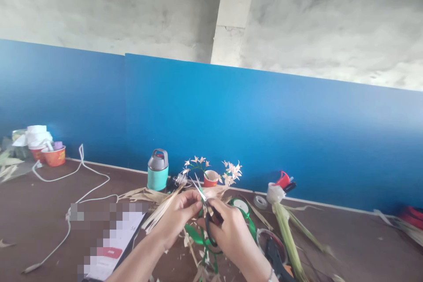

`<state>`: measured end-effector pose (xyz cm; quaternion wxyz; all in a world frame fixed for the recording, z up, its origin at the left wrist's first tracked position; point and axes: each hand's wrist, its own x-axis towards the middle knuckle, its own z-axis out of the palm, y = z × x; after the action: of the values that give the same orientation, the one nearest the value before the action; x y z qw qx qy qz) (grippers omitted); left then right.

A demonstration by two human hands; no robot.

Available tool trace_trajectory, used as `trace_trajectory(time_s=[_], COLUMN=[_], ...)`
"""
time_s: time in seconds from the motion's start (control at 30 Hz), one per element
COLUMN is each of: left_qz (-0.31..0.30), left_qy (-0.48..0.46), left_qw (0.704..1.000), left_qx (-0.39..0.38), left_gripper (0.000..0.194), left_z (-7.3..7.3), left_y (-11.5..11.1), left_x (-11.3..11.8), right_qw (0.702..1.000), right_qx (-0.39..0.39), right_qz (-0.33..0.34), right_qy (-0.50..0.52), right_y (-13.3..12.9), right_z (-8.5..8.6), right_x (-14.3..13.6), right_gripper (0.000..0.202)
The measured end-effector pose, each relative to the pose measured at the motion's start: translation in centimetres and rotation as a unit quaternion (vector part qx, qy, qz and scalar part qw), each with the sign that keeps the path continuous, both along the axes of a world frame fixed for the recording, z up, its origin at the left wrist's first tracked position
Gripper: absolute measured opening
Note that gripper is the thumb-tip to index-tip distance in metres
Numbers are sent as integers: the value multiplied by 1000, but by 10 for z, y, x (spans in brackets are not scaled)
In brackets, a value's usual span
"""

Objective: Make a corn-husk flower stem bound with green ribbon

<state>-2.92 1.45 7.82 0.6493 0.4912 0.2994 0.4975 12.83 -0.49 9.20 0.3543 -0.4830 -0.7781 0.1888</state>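
Observation:
My right hand (228, 224) grips black-handled scissors (204, 197), fingers in the loops, with the blades parted and pointing up and away. Close by on the left, my left hand (181, 213) is closed in a pinch beside the blades; what it pinches is too small to make out, though a bit of green shows there. Green ribbon (194, 234) trails below and between both hands. Pale dried husk strips (165, 209) fan out behind my left hand. Beyond the hands, white flowers on curved green stems (234, 171) stand around a red paper cup (210, 179).
A teal lidded flask (157, 172) stands near the blue partition (251, 128). Left of my arm lies a phone (115, 246), with a white cable (89, 194) beyond. To the right are a ribbon spool (240, 205), clear tape (260, 202), a stalk bundle (286, 238) and a black tool (276, 257).

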Motion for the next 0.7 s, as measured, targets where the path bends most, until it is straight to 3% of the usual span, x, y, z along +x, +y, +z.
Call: trace_trajectory(time_s=[0.1, 0.27, 0.4, 0.47, 0.57, 0.7], left_qz=[1, -13, -31, -18, -10, -6], left_qy=[6, 20, -12, -32, -61, -105], left_qw=[1000, 999, 999, 999, 998, 994], left_qx=[8, 24, 7, -16, -27, -32], left_gripper=[23, 24, 28, 28, 23, 19], left_z=[-2, -4, -2, 0, 1, 0], left_y=[2, 0, -3, -3, -1, 2], left_x=[-2, 2, 6, 5, 1, -1], right_qw=[1000, 998, 974, 963, 978, 981], right_qx=[-5, -31, -85, -104, -133, -108], right_qz=[12, 12, 65, 57, -39, -131], right_qy=[15, 54, 201, 240, 156, -89], right_y=[0, 2, 9, 13, 17, 16], right_z=[-1, 0, -2, -4, -12, -26], right_x=[1, 3, 9, 15, 27, 34], right_gripper=[4, 23, 27, 32, 25, 15])
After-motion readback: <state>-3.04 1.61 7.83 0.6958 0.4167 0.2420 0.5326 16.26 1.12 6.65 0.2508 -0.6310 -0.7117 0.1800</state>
